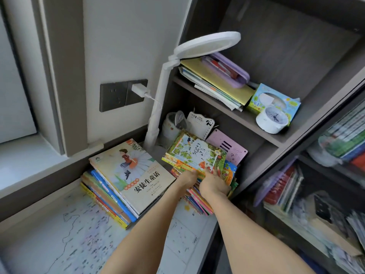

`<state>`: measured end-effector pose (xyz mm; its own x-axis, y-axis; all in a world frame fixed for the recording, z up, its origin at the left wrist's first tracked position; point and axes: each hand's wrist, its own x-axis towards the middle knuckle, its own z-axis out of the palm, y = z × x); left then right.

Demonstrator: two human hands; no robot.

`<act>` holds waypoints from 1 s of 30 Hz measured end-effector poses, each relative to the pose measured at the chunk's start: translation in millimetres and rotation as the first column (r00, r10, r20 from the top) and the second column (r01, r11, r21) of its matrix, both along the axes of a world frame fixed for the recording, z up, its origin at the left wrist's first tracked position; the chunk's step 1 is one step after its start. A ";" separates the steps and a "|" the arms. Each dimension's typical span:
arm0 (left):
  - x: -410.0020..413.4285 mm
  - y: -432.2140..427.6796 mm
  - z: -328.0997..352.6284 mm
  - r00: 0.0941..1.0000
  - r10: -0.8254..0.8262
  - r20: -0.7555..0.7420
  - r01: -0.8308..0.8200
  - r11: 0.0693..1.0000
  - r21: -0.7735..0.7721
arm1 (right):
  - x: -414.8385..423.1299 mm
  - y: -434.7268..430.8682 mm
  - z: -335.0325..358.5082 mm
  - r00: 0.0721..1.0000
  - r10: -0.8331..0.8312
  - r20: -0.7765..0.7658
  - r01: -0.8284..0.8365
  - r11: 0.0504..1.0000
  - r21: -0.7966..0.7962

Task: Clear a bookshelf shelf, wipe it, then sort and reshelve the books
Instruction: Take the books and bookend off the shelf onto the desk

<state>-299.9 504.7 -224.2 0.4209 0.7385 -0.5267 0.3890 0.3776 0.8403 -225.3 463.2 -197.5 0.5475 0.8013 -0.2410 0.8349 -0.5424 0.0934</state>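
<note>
A map-covered desk (79,244) is seen nearest. Over it, the left hand (188,179) and right hand (214,184) are held side by side, both clamped on the near edge of a green picture book (195,153), which is held atop an uneven pile of thin books (197,200) at the desk's right edge. A second pile (134,175) is set to the left, and a white lamp (164,86) behind. If the book is dragged, the loose pile could be pulled off the edge.

The desk lamp (207,44) is white; the pencil case (227,73) at its five o'clock is lilac, the folder (235,91) beneath yellow. The storybook (132,171) is cream with a white daisy; the picture book (195,153) at its three o'clock is leafy green.
</note>
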 end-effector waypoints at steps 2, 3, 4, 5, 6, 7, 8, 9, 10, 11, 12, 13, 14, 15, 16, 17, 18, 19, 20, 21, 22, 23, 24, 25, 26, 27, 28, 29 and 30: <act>2.0 3.9 10.9 0.989 -0.105 -0.101 0.112 0.992 0.061 | 1.3 -1.2 -0.8 1.000 -0.018 0.000 0.018 1.000 0.005; 2.3 5.5 15.4 0.980 -0.144 -0.134 0.157 0.984 0.088 | 2.8 -1.5 -0.3 0.999 -0.031 -0.012 0.032 0.999 0.016; 3.5 8.2 16.5 0.974 -0.168 -0.150 0.185 0.977 0.108 | 4.2 -1.8 0.5 0.999 -0.041 -0.020 0.042 0.999 0.022; 4.2 10.7 16.7 0.971 -0.182 -0.154 0.200 0.974 0.110 | 4.8 -1.9 1.4 0.999 -0.050 -0.021 0.050 0.998 0.022; 3.9 12.2 16.2 0.973 -0.185 -0.138 0.199 0.975 0.100 | 4.9 -2.2 1.4 0.998 -0.058 -0.016 0.058 0.998 0.022; 2.1 12.8 15.8 0.980 -0.173 -0.102 0.182 0.980 0.082 | 4.8 -2.5 0.8 0.998 -0.066 -0.012 0.066 0.997 0.029; 0.7 14.7 12.8 0.989 -0.143 -0.045 0.146 0.988 0.057 | 4.5 -2.6 -0.8 0.997 -0.074 -0.012 0.075 0.996 0.042; -1.8 15.6 9.6 0.995 -0.095 0.035 0.095 0.995 0.016 | 4.0 -2.8 -3.1 0.997 -0.082 -0.014 0.083 0.995 0.051; -5.2 16.5 6.2 0.993 -0.035 0.109 0.039 0.999 -0.030 | 3.2 -3.0 -5.1 0.996 -0.089 -0.015 0.089 0.995 0.053; -10.0 16.5 4.3 0.986 0.024 0.165 -0.011 0.997 -0.077 | 1.6 -3.2 -6.4 0.995 -0.094 -0.016 0.094 0.994 0.049; -14.1 18.0 2.1 0.977 0.067 0.201 -0.044 0.992 -0.117 | -0.2 -2.9 -7.1 0.995 -0.097 -0.015 0.098 0.994 0.045; -17.3 19.7 -0.3 0.972 0.101 0.214 -0.069 0.986 -0.150 | -2.8 -2.0 -6.9 0.995 -0.100 -0.013 0.100 0.994 0.044; -20.3 22.5 -3.2 0.968 0.130 0.213 -0.092 0.980 -0.176 | -5.8 -1.0 -6.1 0.995 -0.103 -0.011 0.104 0.994 0.046; -23.6 25.2 -3.2 0.964 0.165 0.209 -0.126 0.974 -0.188 | -8.8 0.6 -4.9 0.994 -0.109 -0.008 0.110 0.992 0.056; -27.2 27.7 -2.5 0.955 0.219 0.199 -0.184 0.966 -0.179 | -11.0 1.5 -3.8 0.993 -0.115 -0.004 0.115 0.991 0.067; -30.2 30.9 -1.7 0.945 0.281 0.168 -0.262 0.957 -0.128 | -12.5 2.5 -2.9 0.993 -0.117 0.002 0.116 0.990 0.079; -32.7 35.3 -1.8 0.930 0.349 0.119 -0.348 0.937 -0.025 | -13.1 2.3 -2.7 0.993 -0.116 0.010 0.114 0.990 0.088; -36.1 39.7 -0.8 0.903 0.422 0.074 -0.428 0.899 0.089 | -13.5 1.6 -2.9 0.994 -0.113 0.015 0.111 0.989 0.095; -38.9 44.9 -1.1 0.870 0.489 0.062 -0.492 0.852 0.180 | -13.2 0.7 -3.7 0.994 -0.108 0.015 0.106 0.990 0.098; -41.8 49.1 0.1 0.853 0.519 0.053 -0.516 0.824 0.232 | -12.7 -0.2 -4.8 0.994 -0.104 0.012 0.102 0.990 0.096; -44.3 52.4 1.5 0.854 0.519 0.037 -0.510 0.821 0.256 | -12.1 -0.4 -5.9 0.995 -0.103 0.011 0.101 0.990 0.093; -45.9 55.9 0.2 0.873 0.487 0.026 -0.477 0.839 0.262 | -11.4 -0.5 -6.1 0.994 -0.107 0.011 0.105 0.990 0.094; -46.3 60.3 -4.4 0.897 0.442 0.026 -0.433 0.863 0.260 | -10.1 -0.4 -6.1 0.993 -0.118 0.009 0.117 0.988 0.096; -45.7 62.6 -7.1 0.919 0.393 0.038 -0.389 0.885 0.257 | -8.2 -0.6 -5.0 0.990 -0.138 0.003 0.137 0.985 0.105; -43.3 64.5 -10.6 0.936 0.348 0.059 -0.352 0.903 0.245 | -5.5 -1.4 -4.2 0.987 -0.160 -0.011 0.160 0.980 0.117; -39.5 67.5 -15.2 0.945 0.317 0.077 -0.326 0.913 0.247 | -2.2 -2.5 -3.3 0.984 -0.177 -0.025 0.179 0.975 0.134; -36.3 68.6 -16.2 0.951 0.298 0.079 -0.308 0.915 0.259 | 2.2 -4.4 -3.4 0.981 -0.188 -0.039 0.192 0.969 0.152; -32.7 68.3 -15.1 0.956 0.283 0.080 -0.294 0.916 0.273 | 7.0 -6.3 -3.8 0.979 -0.196 -0.048 0.201 0.964 0.174; -29.0 67.0 -12.7 0.961 0.266 0.075 -0.276 0.916 0.292 | 11.9 -8.7 -4.4 0.977 -0.206 -0.057 0.213 0.957 0.198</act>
<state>-328.9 571.7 -237.0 0.1959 0.9468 -0.2552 0.2769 0.1962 0.9407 -213.5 454.5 -201.9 0.7023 0.7035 -0.1087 0.7013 -0.7100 -0.0637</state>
